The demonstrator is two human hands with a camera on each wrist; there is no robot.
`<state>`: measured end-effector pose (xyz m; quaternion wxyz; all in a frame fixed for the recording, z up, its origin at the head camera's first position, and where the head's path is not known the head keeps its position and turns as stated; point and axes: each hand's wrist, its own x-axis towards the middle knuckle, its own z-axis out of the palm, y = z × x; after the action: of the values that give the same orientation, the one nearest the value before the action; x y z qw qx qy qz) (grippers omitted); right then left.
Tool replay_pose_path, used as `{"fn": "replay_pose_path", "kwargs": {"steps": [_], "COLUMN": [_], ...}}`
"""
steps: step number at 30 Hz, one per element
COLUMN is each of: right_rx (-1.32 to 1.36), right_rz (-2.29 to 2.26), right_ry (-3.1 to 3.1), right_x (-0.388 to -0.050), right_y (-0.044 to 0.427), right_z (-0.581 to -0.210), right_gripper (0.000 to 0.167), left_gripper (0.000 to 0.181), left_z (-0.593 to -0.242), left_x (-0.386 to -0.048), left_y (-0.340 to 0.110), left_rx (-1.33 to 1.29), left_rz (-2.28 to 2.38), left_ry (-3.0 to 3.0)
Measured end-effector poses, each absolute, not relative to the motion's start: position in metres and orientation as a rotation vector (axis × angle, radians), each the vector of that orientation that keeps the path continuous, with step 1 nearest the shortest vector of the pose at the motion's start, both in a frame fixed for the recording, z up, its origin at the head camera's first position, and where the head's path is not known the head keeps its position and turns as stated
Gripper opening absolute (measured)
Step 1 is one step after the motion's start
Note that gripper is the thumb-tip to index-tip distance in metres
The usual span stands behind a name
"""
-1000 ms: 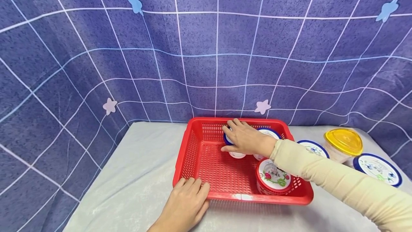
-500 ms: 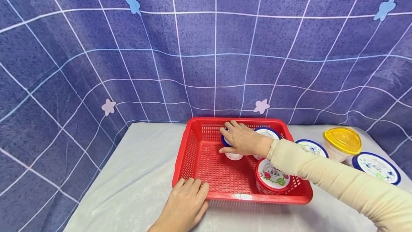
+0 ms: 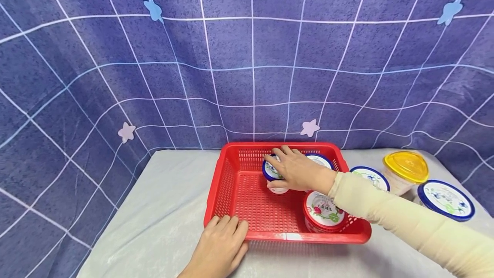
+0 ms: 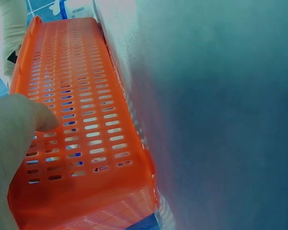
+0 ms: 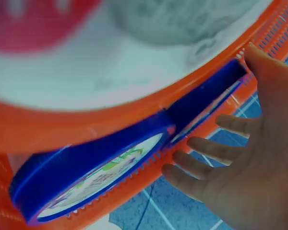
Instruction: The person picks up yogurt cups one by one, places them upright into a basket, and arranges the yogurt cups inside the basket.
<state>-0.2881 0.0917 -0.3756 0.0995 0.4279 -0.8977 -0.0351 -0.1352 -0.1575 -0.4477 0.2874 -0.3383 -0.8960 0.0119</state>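
Gripping its near-left corner, the left hand point(image 3: 221, 243) likely steadies the red plastic basket point(image 3: 266, 236); the right hand point(image 3: 299, 170) grips a round blue-rimmed plastic tub point(image 3: 271, 170).

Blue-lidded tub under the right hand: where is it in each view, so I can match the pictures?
Head: tub in far half of red basket, under the right hand.
Left wrist: cannot tell; blue shows through the slots.
Right wrist: its blue lid right of centre, by thumb and fingertips.
Shared landmark: the red basket, in all three views.
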Motion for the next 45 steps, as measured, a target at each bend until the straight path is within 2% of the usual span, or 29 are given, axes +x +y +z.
{"fn": "replay_pose_path", "kwargs": {"steps": [25,45], "right_rx": [1.169,0.94], "right_rz": [0.007,0.245], "right_ry": [-2.517,-2.556], "right_x": [-0.243,-0.22], "right_y": [0.128,0.168], "right_z": [-0.351,-0.341], "right_gripper": [0.078,0.081], "left_gripper": [0.028,0.031], "left_z": [-0.451,-0.449], "left_x": [-0.138,-0.138], "left_y": [-0.159,-0.158], "left_rx": [-0.912,-0.893], "left_rz": [-0.026,0.039], "left_ry": [-2.33,-2.4]}}
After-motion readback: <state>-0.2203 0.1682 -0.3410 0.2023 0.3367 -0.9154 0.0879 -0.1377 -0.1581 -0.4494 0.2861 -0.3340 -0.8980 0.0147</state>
